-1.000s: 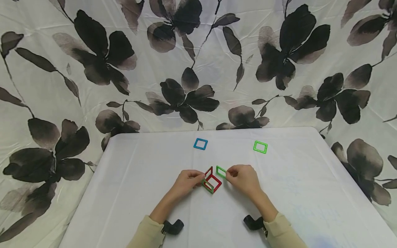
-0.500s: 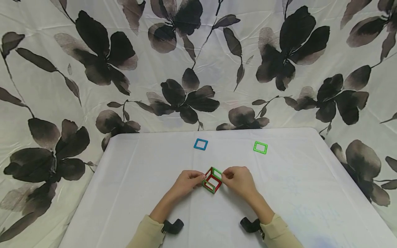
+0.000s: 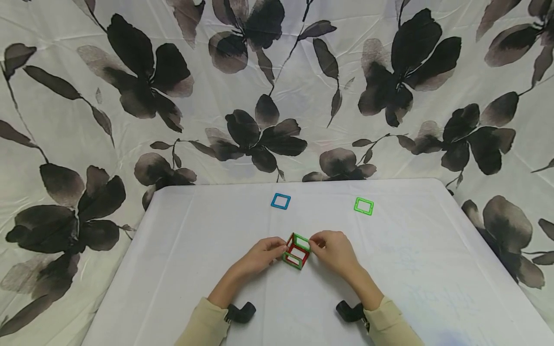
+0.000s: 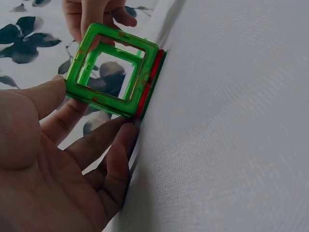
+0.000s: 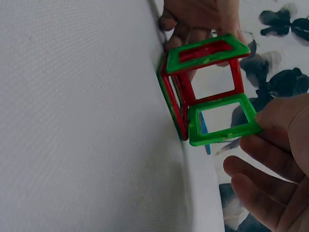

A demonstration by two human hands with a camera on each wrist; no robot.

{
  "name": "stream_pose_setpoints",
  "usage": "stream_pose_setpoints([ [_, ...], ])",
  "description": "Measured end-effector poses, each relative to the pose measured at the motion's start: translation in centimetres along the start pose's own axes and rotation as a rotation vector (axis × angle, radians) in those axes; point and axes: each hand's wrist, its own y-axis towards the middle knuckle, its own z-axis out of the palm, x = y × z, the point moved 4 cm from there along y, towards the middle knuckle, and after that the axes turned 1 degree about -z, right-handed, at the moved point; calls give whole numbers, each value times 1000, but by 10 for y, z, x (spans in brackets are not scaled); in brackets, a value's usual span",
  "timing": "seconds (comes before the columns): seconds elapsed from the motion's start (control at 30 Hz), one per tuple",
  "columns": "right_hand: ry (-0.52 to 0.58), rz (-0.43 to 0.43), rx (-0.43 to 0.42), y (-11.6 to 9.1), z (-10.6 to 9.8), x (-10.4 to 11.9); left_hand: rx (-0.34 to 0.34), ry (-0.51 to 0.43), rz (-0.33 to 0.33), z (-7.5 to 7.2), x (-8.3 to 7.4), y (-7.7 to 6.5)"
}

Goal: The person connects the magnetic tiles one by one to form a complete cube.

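Note:
Square magnetic tiles form a partly walled cube low at the table's middle. A red tile [image 5: 175,108] is its base, and another red tile [image 5: 237,77] stands as one wall. My left hand [image 3: 264,252] holds the cube's left corner, thumb on the edge of the near green tile [image 4: 111,104] and fingers behind and beneath. From the other side, my right hand [image 3: 335,247] pinches the outer edge of the far green tile [image 5: 222,135] between thumb and index finger; this tile meets the red pieces. The remaining right fingers are loosely bent.
Farther back on the white table [image 3: 195,216] lie a blue square tile [image 3: 281,201] and a light green one [image 3: 363,206]. A floral cloth [image 3: 182,96] hangs behind the table's far edge. Each wrist carries a black camera mount [image 3: 242,313].
The right hand has moved left, bringing its green tile against the red pieces, where a gap showed before. The cube has since turned slightly; the left hand stays at its corner.

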Motion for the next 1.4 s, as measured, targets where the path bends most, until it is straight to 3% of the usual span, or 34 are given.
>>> stream_pose_setpoints([
  [0.37, 45, 81, 1, 0, 3, -2, 22, 22, 19, -1, -1, 2],
  [0.7, 54, 64, -17, -1, 4, -2, 23, 16, 61, 1, -2, 1],
  [0.9, 76, 57, -6, -3, 7, -5, 30, 29, 34, 0, 0, 1],
  [1.17, 96, 64, 10, -4, 6, -5, 113, -3, 8, -3, 2, 1],
  [1.4, 127, 48, 26, -3, 7, -6, 144, 55, 26, -8, 4, 8],
])
